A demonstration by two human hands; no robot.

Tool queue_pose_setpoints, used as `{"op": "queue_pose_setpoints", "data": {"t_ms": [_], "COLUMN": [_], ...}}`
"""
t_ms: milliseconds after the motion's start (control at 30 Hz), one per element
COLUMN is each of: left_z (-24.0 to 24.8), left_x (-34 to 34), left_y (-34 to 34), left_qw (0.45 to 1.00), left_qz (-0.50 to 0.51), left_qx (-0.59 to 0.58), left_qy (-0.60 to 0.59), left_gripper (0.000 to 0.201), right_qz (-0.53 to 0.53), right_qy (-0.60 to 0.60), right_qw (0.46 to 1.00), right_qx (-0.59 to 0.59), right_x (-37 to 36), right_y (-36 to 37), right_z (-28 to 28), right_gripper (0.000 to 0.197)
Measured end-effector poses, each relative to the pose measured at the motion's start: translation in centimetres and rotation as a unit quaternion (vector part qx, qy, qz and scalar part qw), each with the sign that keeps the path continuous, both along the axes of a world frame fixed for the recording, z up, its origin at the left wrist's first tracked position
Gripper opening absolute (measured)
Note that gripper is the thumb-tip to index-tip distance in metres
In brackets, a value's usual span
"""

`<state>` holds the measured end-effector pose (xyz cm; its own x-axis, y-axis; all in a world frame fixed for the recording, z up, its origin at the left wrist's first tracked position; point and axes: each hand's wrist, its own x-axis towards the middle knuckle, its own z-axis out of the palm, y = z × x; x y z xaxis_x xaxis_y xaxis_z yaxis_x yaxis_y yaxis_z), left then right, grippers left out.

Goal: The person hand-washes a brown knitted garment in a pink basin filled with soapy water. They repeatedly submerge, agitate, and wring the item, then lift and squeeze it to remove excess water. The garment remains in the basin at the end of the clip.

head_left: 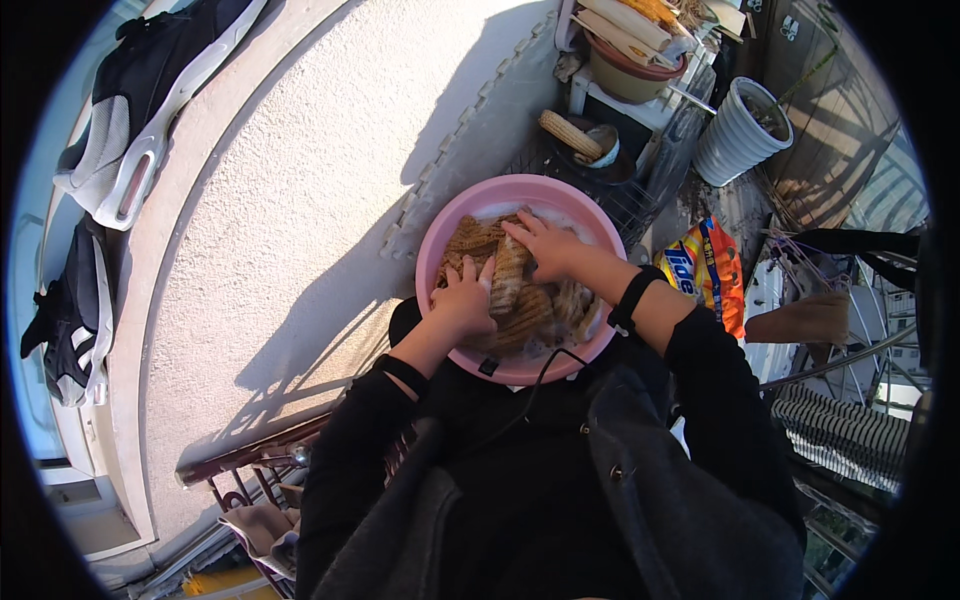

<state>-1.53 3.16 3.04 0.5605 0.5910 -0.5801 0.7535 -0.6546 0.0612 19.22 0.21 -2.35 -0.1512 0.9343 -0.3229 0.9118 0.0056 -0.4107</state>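
Note:
A pink basin stands in front of my body, holding a wet brown knitted garment and whitish suds. My left hand rests on the garment's left part with its fingers spread. On the upper right of the same garment lies my right hand, fingers stretched out and apart. A raised ribbed fold of the knit runs between the two hands. Parts of the garment under my palms are hidden. Dark bands circle both wrists, below the black sleeves.
Right of the basin stands an orange and yellow detergent bag. Beyond it is a white ribbed pot. A dark bowl with a corn cob sits behind the basin. Sneakers lie on a ledge left of the white wall.

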Motion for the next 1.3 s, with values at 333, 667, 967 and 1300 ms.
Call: {"op": "queue_pose_setpoints", "data": {"t_ms": [333,667,967,1300], "left_z": [-3.0,-5.9,-8.0,-9.2], "left_x": [2.4,4.0,4.6,3.3], "left_y": [1.5,2.8,2.0,1.9], "left_qw": [0.999,0.997,0.995,0.997], "left_qz": [-0.010,0.000,-0.024,-0.041], "left_qx": [-0.023,-0.041,0.014,0.053], "left_qy": [0.021,0.066,0.099,0.042], "left_gripper": [0.106,0.104,0.061,0.059], "right_qz": [0.045,0.092,0.105,0.113], "right_qy": [-0.166,-0.211,-0.214,-0.153], "right_qw": [0.980,0.964,0.944,0.981], "right_qx": [-0.104,-0.135,-0.227,-0.030], "right_x": [-2.2,-1.9,-2.0,-3.8], "right_y": [2.9,5.0,5.8,3.6], "right_z": [-1.4,-4.7,-2.6,1.4], "right_gripper": [0.093,0.049,0.049,0.079]}}
